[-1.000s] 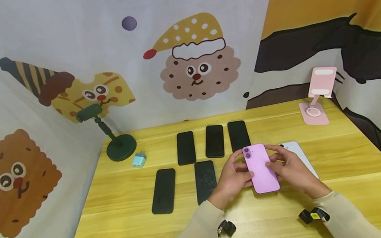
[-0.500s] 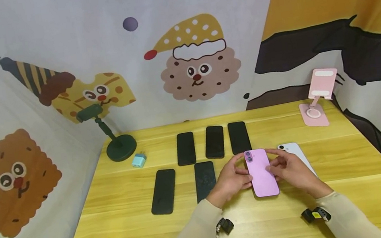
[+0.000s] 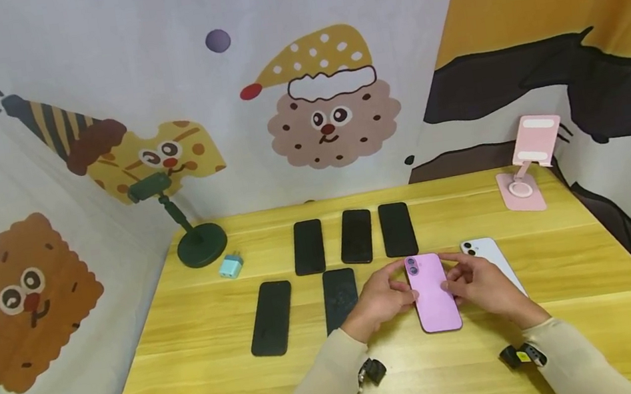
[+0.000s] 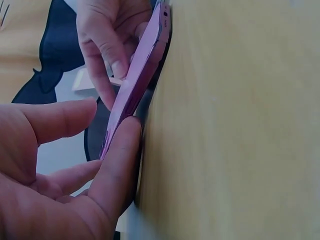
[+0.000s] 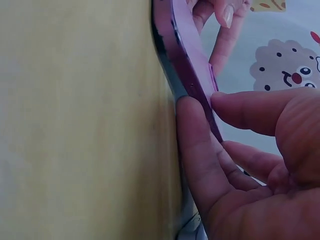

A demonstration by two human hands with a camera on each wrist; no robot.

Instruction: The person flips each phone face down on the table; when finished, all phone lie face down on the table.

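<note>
A pink smartphone (image 3: 436, 301) lies low over the wooden table, back side up, its two camera lenses at the upper left. My left hand (image 3: 380, 299) holds its left edge, one finger low against the side and another by the top corner. On the opposite side, my right hand (image 3: 482, 288) pinches the edge, thumb on the back, a finger under the side in the right wrist view. Partly behind the right hand lies a white smartphone (image 3: 498, 259), lenses showing. A black smartphone (image 3: 340, 293) sits just left of my left hand, its lower end covered by the wrist.
Three black phones (image 3: 355, 236) form a row at the back, and another black phone (image 3: 271, 318) lies at left. A green stand (image 3: 201, 243) and a light blue charger plug (image 3: 231, 265) are back left. A pink phone stand (image 3: 522, 190) is back right.
Both hands have brought the pink phone down and slightly toward me, closer to the table. The back-row phone it overlapped now shows whole. The other things stay put.
</note>
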